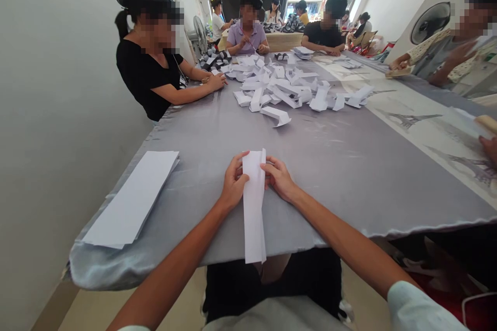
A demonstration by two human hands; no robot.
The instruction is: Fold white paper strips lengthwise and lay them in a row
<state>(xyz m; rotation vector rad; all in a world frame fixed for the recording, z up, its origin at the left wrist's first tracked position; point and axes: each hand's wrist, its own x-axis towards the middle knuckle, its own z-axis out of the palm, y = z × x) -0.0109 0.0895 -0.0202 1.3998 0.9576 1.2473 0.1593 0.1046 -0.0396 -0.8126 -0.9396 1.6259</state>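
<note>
A long white paper strip [253, 207], with a fold along its right side, is held upright between both hands near the table's front edge. Its lower end hangs past that edge. My left hand [234, 180] grips the strip's left side, thumb on the front and fingers behind. On the opposite side, my right hand [280, 178] pinches the folded edge with the thumb in front; some of its fingers are hidden behind the paper. To the left lies a stack of flat white paper sheets [132, 199].
A heap of folded white paper pieces [279, 83] covers the middle of the grey cloth-covered table [202, 129]. A person in black [155, 72] sits at the left side, others at the far end and right. A wall [58, 88] stands close on the left.
</note>
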